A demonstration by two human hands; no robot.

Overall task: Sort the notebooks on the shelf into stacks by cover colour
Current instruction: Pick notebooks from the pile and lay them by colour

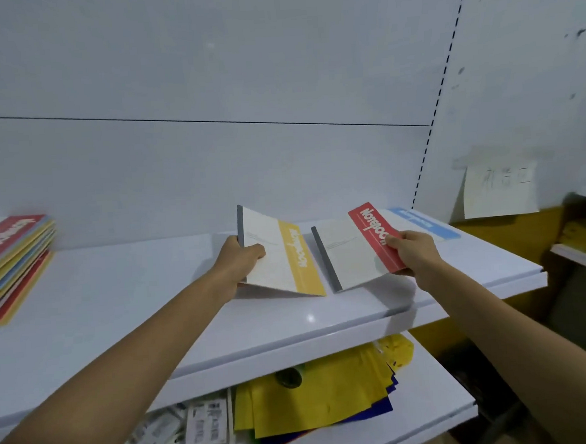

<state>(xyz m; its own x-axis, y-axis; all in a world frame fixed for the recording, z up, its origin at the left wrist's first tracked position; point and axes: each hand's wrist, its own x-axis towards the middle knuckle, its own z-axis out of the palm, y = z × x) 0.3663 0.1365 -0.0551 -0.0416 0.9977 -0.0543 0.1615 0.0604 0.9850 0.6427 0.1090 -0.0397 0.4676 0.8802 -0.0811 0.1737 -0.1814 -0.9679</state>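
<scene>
1. The forearms [122,362] are extending from six o'clock. The left hand [235,259] is gripping the yellow notebook [287,260] at its grey spine, thumb on top. The right hand [415,252] is pinching the red notebook [355,252] by its coloured edge.
2. Both are tilting over mid-shelf [152,299]. A blue notebook [422,222] is lying flat at two o'clock, and the mixed pile [13,263] is sitting at nine.
3. Laying each one flat in its own spot, well apart, seems best.
4. The covers are looking thin, glossy and floppy, so supporting them underneath should be limiting sag.

White wall panels [207,72] behind glossy white shelves [291,328]
</scene>
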